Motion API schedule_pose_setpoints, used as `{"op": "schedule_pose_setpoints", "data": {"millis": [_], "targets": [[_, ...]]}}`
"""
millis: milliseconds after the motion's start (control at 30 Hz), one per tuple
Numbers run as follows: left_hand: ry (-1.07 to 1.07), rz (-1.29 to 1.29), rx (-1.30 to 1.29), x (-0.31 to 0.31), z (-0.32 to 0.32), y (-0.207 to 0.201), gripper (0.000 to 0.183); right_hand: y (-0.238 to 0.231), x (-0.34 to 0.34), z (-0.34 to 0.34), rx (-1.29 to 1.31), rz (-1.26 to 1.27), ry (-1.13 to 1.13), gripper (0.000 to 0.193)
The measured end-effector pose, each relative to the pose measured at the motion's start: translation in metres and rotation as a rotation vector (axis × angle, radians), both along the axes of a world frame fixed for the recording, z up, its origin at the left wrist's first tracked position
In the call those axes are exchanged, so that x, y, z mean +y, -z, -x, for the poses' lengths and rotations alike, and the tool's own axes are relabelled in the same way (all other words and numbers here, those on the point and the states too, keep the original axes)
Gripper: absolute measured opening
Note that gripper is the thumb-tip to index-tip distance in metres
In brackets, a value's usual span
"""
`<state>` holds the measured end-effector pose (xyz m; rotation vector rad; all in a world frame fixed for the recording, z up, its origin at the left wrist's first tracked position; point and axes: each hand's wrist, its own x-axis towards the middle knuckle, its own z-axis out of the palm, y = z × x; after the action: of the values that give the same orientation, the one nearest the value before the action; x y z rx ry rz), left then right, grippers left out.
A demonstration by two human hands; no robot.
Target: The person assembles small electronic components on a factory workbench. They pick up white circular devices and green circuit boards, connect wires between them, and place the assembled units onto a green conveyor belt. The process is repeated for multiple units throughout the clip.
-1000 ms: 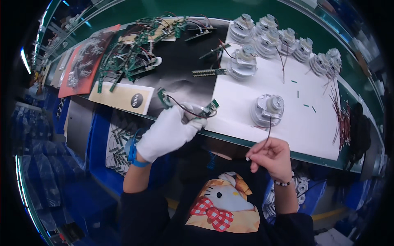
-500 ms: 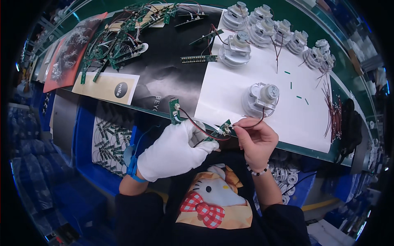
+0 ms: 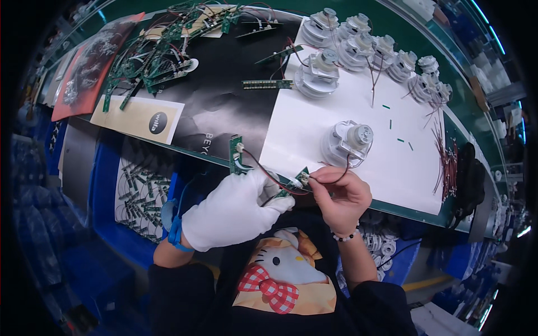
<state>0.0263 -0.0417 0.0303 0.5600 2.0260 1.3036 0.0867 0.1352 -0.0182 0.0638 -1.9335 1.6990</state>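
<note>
My left hand (image 3: 228, 211), in a white glove, closes around a green circuit board (image 3: 235, 150) whose upper end sticks up past the fingers. From that board a dark red and black cable (image 3: 260, 168) curves across to a smaller green board (image 3: 303, 173), also steadied by the left fingers. My bare right hand (image 3: 344, 197) pinches a thin wire lead at the white connectors on the smaller board's edge; whether its plug is seated cannot be seen. That lead appears to run up to a white motor unit (image 3: 347, 143) standing on the white sheet just beyond.
More white motor units (image 3: 316, 73) stand along the far right of the white sheet (image 3: 386, 179). A tangle of wired boards (image 3: 151, 67) lies at the far left, near a red bag (image 3: 95, 61). Loose wires (image 3: 447, 168) are bundled at right. Blue bins (image 3: 109, 201) sit below the table edge.
The whole view has shifted slightly, so the table things sit a little further left. Both hands keep their grip; the right fingers stay at the smaller board's connector.
</note>
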Motion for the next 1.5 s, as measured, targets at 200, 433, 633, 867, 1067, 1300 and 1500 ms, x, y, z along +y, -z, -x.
{"op": "schedule_pose_setpoints", "data": {"millis": [200,433,633,867,1067,1300,1500], "targets": [[-0.143,-0.141,-0.233,0.001,-0.001,0.0,0.024,-0.001,0.0,-0.005,-0.035,0.191,0.021,0.013],[-0.121,-0.035,-0.02,0.004,0.004,-0.002,0.016,0.002,-0.003,-0.003,-0.042,0.085,0.012,0.012],[-0.183,-0.092,-0.116,0.007,0.003,-0.003,0.016,0.002,-0.005,-0.004,-0.031,0.051,0.016,0.012],[-0.195,-0.07,-0.093,0.008,0.0,-0.005,0.016,-0.001,-0.005,-0.002,-0.07,-0.043,0.046,0.011],[-0.179,-0.078,0.181,0.008,-0.004,0.001,0.016,-0.009,0.0,-0.004,-0.134,-0.121,0.008,0.011],[-0.166,-0.083,0.189,0.011,-0.007,-0.011,0.013,-0.013,0.0,-0.005,-0.169,-0.196,0.017,0.011],[-0.202,-0.16,0.1,0.011,-0.009,-0.003,0.013,-0.001,0.0,-0.003,-0.073,-0.095,0.0,0.016]]}}
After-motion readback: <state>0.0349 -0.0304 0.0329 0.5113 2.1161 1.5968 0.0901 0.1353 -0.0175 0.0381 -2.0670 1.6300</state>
